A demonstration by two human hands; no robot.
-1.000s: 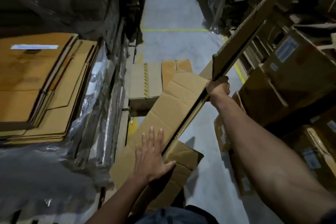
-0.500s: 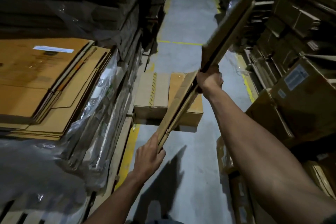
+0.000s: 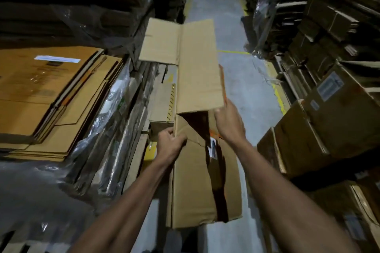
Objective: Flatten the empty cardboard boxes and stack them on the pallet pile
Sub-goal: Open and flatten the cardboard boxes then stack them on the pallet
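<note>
1. Right in close, both forearms reach out over the aisle floor point(image 3: 242, 80), and between them hangs the cardboard box point(image 3: 195, 170), collapsed and held lengthwise away from the person, clear of the floor as far as I can tell.
2. The left hand point(image 3: 170, 146) has its fingers curled round the box's left edge, about midway along. That looks like the carrying grip, taking the weight from the side.
3. The right hand point(image 3: 228, 123) sits a little farther out on the right edge, thumb and fingers clamped on the cardboard just below the raised panel. My read is that it steers while the left hand carries.
4. Beyond the hands, a long flap point(image 3: 197, 68) stands up and leans away, with a shorter flap point(image 3: 160, 41) off its left side. The box is not yet fully flat, so I'd call the flattening step unfinished.
5. To the left sits the pallet pile point(image 3: 51, 98), flattened boxes stacked in layers with a white label on top, plastic wrap draped down its near edge. That is surely the destination, and the box is beside it, not on it.
6. Under the far flap, another cardboard box point(image 3: 162, 104) rests by the pile's foot.
7. Along the right, stacked cartons point(image 3: 339, 119) line the aisle.
</note>
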